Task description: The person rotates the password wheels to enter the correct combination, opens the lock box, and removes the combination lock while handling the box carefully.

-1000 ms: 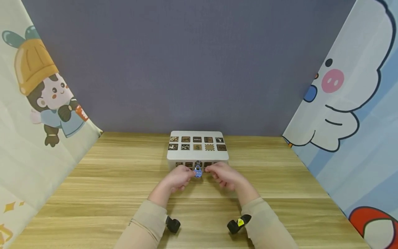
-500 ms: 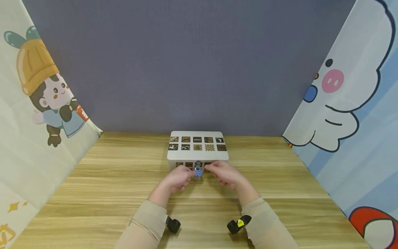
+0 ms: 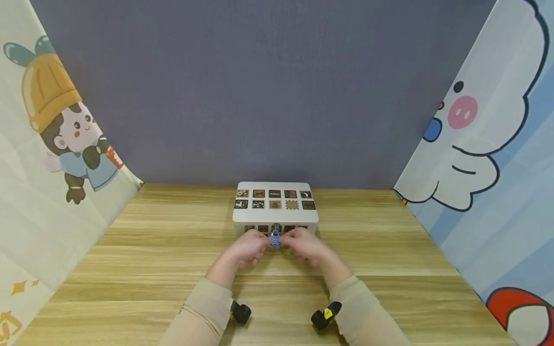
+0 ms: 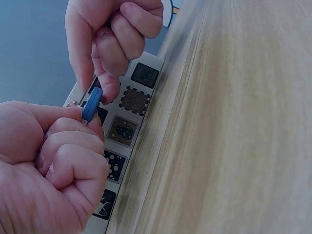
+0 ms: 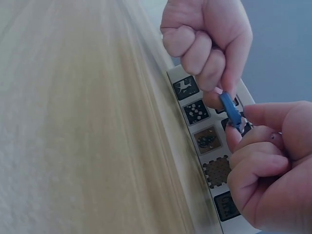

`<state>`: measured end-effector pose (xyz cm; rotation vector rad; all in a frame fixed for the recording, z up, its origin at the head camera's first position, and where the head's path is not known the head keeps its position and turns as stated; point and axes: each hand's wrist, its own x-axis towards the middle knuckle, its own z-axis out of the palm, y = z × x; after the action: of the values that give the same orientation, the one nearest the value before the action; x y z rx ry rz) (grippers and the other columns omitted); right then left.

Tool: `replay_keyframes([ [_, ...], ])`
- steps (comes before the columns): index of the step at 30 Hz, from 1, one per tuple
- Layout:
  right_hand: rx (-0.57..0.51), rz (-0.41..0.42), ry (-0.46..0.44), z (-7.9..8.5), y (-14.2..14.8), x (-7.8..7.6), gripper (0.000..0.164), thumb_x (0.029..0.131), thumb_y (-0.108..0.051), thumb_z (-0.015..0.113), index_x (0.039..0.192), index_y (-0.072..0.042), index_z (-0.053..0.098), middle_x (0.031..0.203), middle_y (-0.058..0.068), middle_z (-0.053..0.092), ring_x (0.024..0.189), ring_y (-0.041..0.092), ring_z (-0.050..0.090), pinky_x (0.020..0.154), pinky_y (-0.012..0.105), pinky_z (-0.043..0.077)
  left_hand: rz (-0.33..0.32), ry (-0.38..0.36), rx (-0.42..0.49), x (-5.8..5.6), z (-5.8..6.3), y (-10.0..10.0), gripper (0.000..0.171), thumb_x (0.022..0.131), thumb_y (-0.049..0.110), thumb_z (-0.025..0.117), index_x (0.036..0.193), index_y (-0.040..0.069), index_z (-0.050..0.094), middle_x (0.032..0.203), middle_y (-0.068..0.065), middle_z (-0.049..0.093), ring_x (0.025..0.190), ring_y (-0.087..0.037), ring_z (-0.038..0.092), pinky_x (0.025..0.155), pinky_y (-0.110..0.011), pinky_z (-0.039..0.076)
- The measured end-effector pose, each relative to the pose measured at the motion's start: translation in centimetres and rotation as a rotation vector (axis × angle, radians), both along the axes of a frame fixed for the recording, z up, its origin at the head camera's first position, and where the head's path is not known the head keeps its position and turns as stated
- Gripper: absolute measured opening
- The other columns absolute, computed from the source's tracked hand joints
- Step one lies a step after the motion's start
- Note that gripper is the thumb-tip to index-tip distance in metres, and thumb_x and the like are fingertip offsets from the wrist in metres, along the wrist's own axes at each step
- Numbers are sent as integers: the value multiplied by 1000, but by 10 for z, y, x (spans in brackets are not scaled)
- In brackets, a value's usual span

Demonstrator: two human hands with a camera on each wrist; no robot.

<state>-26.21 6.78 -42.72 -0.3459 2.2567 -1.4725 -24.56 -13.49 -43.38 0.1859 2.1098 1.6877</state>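
Observation:
A small blue padlock [image 3: 275, 239] is at the front of a white box [image 3: 275, 215] printed with dark square pictures. Its shackle is up against the metal clasp [image 3: 276, 226] on the box's front; whether it passes through is too small to tell. My left hand [image 3: 251, 246] pinches the padlock's left edge between thumb and index finger. From the other side, my right hand [image 3: 305, 244] has its thumb and index finger around the right edge, other fingers curled. Both wrist views show the padlock [image 4: 92, 104] edge-on between the two hands.
The box stands on a wood-grain table [image 3: 173, 269] near its back edge, before a grey-blue panel [image 3: 268, 96]. Cartoon-printed sheets [image 3: 26, 192] flank the table on both sides. A black wrist camera [image 3: 240, 312] is strapped to each forearm.
My right hand has moved left, from just beside the padlock to its right edge. My left hand keeps its pinch, and the box has not moved.

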Motion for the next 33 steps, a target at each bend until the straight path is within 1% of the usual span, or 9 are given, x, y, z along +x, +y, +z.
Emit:
replay_keyframes([
  [3,-1,6,-15,0,-1,1,30,92,-30,57,105,-5,67,54,-2,41,37,9,28,32,22,26,2,-2,-1,0,0,0,33,95,23,51,97,-9,60,53,6,35,40,-8,30,38,-21,29],
  [6,-11,7,-39,0,-2,3,32,93,-30,56,101,0,66,51,-3,37,38,9,27,33,22,25,-3,-6,3,-1,-1,0,33,96,23,51,98,-9,60,53,6,35,40,-8,30,38,-21,29],
  [10,-35,4,-69,-1,-3,3,37,94,-29,54,95,8,61,49,-4,34,38,9,25,33,23,23,7,-5,4,-1,0,-1,33,95,24,52,102,-7,62,53,6,36,40,-7,30,37,-20,29],
  [13,-58,-2,-88,-2,-4,1,38,94,-28,53,92,9,57,50,-4,34,39,9,25,34,23,22,18,-2,7,-1,1,-1,33,95,25,54,104,-5,63,53,7,36,39,-7,29,37,-20,28],
  [19,-74,-11,-115,-3,-4,0,34,95,-26,52,86,7,54,50,-4,33,39,9,25,34,23,23,21,12,9,-2,0,-1,32,94,25,55,104,-5,63,52,7,34,39,-7,29,36,-20,27],
  [25,-67,-10,-118,-5,-6,0,33,96,-27,50,88,5,56,51,-3,34,40,9,24,35,23,24,13,9,1,-3,0,-2,30,94,23,55,102,-4,63,52,7,34,39,-7,29,36,-20,27],
  [33,-68,-9,-114,-6,-7,0,35,97,-26,47,91,7,55,51,-3,34,39,9,24,35,23,23,5,13,6,-3,0,-1,31,95,22,53,101,-7,62,52,7,34,39,-7,28,37,-20,27],
])
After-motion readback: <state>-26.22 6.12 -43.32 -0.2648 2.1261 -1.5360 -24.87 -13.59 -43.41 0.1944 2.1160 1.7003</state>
